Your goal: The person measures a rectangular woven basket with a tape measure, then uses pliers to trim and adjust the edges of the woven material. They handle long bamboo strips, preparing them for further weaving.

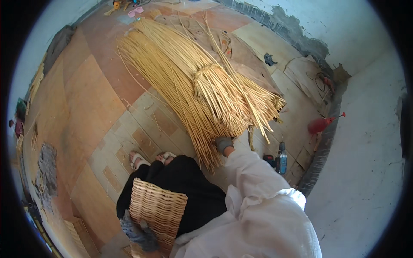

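A woven wicker panel (157,204) leans across my lap, over dark clothing. My left hand (140,232), in a grey glove, is closed on the panel's lower left side. My right arm reaches forward in a loose white sleeve. At its end my gloved right hand (223,144) touches the near ends of a big heap of pale wicker rods (172,81); its fingertips are hidden among them. A twisted band (195,81) ties part of the heap into a bundle. A few longer rods (223,60) lie loose across the top.
To the right of the heap stand a blue cordless drill (281,159) and a red spray bottle (319,125) beside the wall. Brown sheeting (254,73) lies under the rods. A grey cloth (47,170) is at the left, and pink slippers (136,12) lie far off.
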`<action>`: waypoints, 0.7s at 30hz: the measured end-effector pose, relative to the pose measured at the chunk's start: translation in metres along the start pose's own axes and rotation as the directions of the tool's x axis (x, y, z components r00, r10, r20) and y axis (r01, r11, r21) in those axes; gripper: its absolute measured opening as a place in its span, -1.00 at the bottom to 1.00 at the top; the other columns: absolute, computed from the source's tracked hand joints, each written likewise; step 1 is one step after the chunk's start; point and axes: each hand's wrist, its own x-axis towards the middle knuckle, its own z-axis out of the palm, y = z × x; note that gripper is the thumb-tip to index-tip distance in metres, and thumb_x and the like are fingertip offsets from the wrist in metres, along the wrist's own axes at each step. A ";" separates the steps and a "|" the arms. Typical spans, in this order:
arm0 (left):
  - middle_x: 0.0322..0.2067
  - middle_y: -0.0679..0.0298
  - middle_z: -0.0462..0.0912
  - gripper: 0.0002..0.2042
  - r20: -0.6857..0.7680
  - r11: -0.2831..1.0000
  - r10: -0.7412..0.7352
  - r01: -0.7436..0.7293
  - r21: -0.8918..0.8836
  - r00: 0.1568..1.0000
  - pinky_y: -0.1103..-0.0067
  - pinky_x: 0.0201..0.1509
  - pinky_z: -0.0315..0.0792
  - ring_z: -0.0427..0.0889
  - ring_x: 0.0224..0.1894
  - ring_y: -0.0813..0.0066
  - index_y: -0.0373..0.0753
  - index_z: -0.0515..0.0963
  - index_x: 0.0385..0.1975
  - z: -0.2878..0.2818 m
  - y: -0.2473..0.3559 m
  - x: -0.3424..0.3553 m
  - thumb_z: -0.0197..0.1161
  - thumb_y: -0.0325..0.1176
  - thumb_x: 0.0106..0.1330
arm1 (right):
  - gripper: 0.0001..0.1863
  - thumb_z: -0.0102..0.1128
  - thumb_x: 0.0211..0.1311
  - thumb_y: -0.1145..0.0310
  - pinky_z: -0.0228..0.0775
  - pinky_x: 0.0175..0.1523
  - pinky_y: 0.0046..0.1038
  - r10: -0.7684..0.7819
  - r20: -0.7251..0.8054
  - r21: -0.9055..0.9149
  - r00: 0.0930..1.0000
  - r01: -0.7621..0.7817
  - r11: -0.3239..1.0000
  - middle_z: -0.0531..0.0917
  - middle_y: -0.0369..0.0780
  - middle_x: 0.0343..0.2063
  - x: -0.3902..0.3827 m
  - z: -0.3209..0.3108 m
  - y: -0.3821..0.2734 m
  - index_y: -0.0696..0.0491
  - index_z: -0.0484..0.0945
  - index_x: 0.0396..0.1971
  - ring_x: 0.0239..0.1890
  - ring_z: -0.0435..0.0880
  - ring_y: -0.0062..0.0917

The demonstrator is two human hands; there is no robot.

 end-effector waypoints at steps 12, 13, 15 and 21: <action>-0.05 -0.02 0.45 -0.46 -0.019 0.999 -0.034 0.033 -0.020 0.999 0.31 0.13 0.27 0.43 -0.01 0.08 -0.44 0.35 0.06 -0.010 0.010 -0.003 0.00 -0.02 0.34 | -0.66 0.11 0.14 0.14 0.43 -0.04 -0.28 0.029 0.100 0.047 0.995 -0.034 0.998 0.63 -0.08 -0.23 -0.010 0.011 0.010 0.03 0.57 -0.17 -0.16 0.61 -0.25; -0.04 -0.02 0.46 -0.46 -0.019 0.996 -0.069 0.068 -0.055 0.997 0.31 0.13 0.27 0.43 -0.01 0.08 -0.44 0.35 0.06 -0.010 0.012 -0.004 -0.01 -0.02 0.34 | -0.66 0.11 0.14 0.14 0.43 -0.04 -0.28 0.029 0.113 0.053 0.993 -0.035 0.998 0.63 -0.08 -0.23 -0.019 0.012 0.013 0.02 0.57 -0.17 -0.16 0.61 -0.25; -0.04 -0.02 0.46 -0.46 -0.012 0.986 -0.128 0.125 -0.110 0.992 0.31 0.13 0.27 0.43 -0.01 0.08 -0.43 0.35 0.06 -0.012 0.011 -0.006 -0.01 -0.02 0.34 | -0.66 0.11 0.14 0.14 0.43 -0.04 -0.28 0.026 0.140 0.066 0.990 -0.036 0.997 0.63 -0.08 -0.23 -0.036 0.017 0.013 0.02 0.57 -0.17 -0.16 0.61 -0.25; -0.04 -0.07 0.43 -0.48 -0.024 0.987 -0.088 0.084 -0.138 0.996 0.29 0.12 0.26 0.39 0.01 0.04 -0.38 0.34 0.10 -0.016 0.019 0.007 -0.04 -0.04 0.35 | -0.66 0.10 0.15 0.13 0.42 -0.04 -0.28 0.084 0.212 0.107 0.974 -0.108 0.988 0.63 -0.09 -0.23 -0.118 0.023 0.039 0.00 0.57 -0.16 -0.15 0.61 -0.25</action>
